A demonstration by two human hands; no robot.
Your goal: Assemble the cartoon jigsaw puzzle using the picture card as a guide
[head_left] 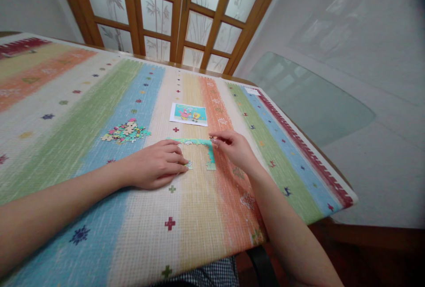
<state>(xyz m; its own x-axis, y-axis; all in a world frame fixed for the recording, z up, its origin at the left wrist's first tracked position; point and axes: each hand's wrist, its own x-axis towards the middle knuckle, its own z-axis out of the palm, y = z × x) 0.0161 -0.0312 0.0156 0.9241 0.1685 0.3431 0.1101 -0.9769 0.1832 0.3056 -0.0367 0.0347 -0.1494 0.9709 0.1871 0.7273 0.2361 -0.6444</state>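
A partly joined strip of teal jigsaw pieces (199, 143) lies on the striped tablecloth (186, 216), forming a top edge and a right side. My left hand (156, 165) rests flat beside it, fingers together, fingertips touching a small loose piece (189, 164). My right hand (234, 147) is at the strip's top right corner, fingers pinched on a small piece there. A pile of loose jigsaw pieces (126, 131) sits to the left. A cartoon reference picture (189, 114) lies just beyond the strip.
The table's right edge (308, 145) runs diagonally with floor beyond it. A wooden glazed door (172, 13) stands behind the table. A small white card (252, 91) lies near the far right corner. Checked fabric (206, 276) shows at the near edge.
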